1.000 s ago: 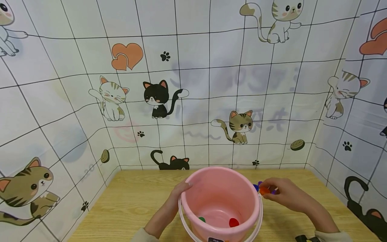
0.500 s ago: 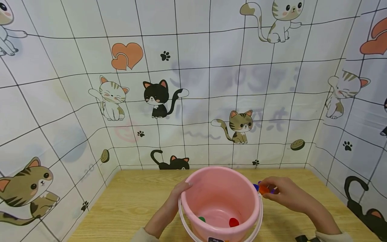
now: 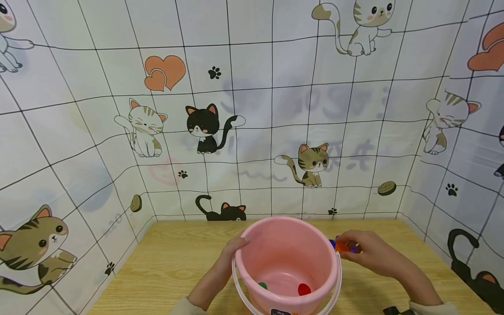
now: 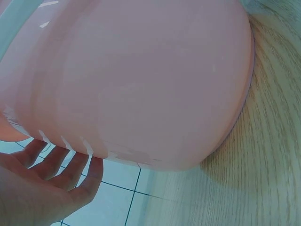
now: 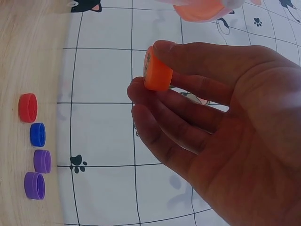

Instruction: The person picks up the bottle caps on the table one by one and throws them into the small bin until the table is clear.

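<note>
A pink bucket (image 3: 271, 232) stands on the table, its white handle (image 3: 337, 284) hanging down. My left hand (image 3: 227, 256) grips its left rim, thumb over the edge; in the left wrist view the fingers (image 4: 77, 172) lie against its outer side. To the right of the bucket, my right hand (image 3: 372, 253) pinches an orange bottle cap (image 5: 158, 70) between thumb and fingertips, off the table. Inside the bucket lie a red cap (image 3: 304, 289) and a green cap (image 3: 263, 285), partly hidden by the wall.
In the right wrist view a red cap (image 5: 28, 108), a blue cap (image 5: 37, 134) and two purple caps, one the upper purple cap (image 5: 42, 161), stand in a row on the wooden table (image 3: 181, 249). Cat-patterned white sheeting (image 3: 252, 131) encloses the back and both sides.
The right hand and its orange cap have shifted very slightly left, toward the bucket. The left hand, the bucket and the caps inside look unchanged.
</note>
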